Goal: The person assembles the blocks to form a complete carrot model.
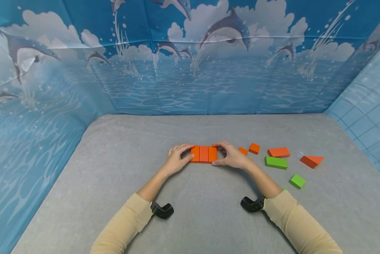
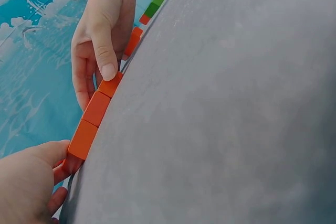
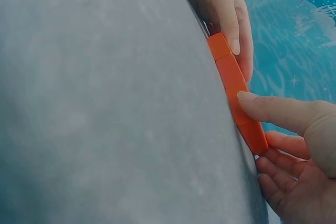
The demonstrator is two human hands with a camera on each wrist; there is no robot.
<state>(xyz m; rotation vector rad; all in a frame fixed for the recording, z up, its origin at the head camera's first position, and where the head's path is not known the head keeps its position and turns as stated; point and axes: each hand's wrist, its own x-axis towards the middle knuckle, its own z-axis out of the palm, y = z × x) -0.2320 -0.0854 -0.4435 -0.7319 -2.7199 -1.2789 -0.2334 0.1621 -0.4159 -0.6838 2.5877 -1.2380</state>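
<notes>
Three orange blocks lie side by side in a tight row on the grey cloth: a left block, a middle block and a right block. My left hand holds the left block, thumb at its near side and fingertips at the far corner. At the other end, my right hand grips the right block between thumb in front and fingers behind. In the right wrist view, the right thumb presses on the row's orange face. The middle block shows between both hands.
Right of my right hand lie two small orange blocks, one partly hidden, one farther. Beyond are an orange block, a green block, an orange triangular block and a green cube. Dolphin-print curtains border the table.
</notes>
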